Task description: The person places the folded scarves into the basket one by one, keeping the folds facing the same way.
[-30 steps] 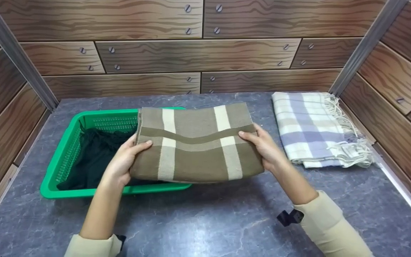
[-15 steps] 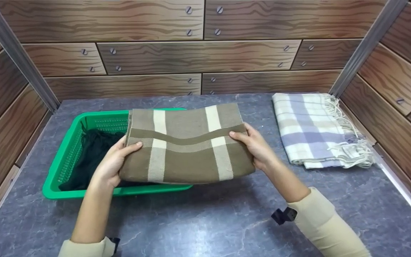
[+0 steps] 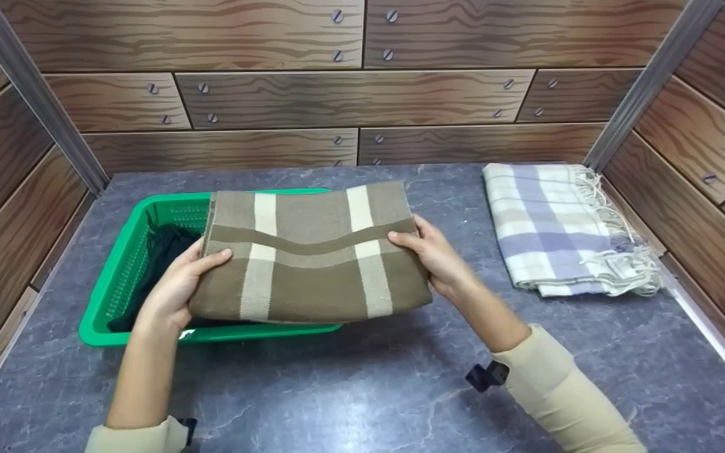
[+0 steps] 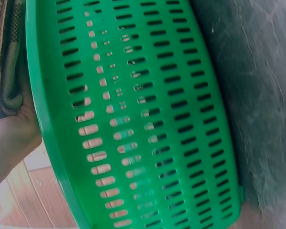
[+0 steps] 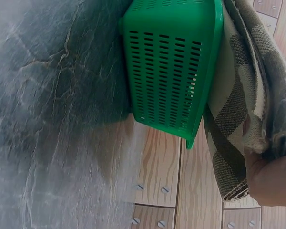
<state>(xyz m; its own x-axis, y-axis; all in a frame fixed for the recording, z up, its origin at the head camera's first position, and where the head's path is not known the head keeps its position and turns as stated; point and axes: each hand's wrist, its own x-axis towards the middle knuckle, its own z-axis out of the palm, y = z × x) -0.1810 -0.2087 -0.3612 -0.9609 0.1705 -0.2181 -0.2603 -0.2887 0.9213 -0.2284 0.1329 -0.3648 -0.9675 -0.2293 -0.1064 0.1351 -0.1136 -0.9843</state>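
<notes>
Both hands hold a folded brown plaid shawl (image 3: 315, 283) with cream stripes, level above the green basket (image 3: 101, 299). My left hand (image 3: 177, 283) grips its left edge, thumb on top and fingers underneath. At the opposite edge my right hand (image 3: 436, 258) grips in the same way. The shawl hides much of the basket, and its right end reaches past the basket's side. Inside the basket lies a black fringed cloth (image 3: 164, 251). In the right wrist view the shawl's layered folds (image 5: 257, 86) show over the basket's rim.
A folded white and lavender plaid shawl (image 3: 554, 229) with fringe lies at the back right of the dark marbled table (image 3: 362, 390). Wood-patterned walls (image 3: 356, 97) close off the back and both sides.
Both hands have moved left with the brown shawl, which now covers more of the basket. The basket and the white and lavender shawl stay in place.
</notes>
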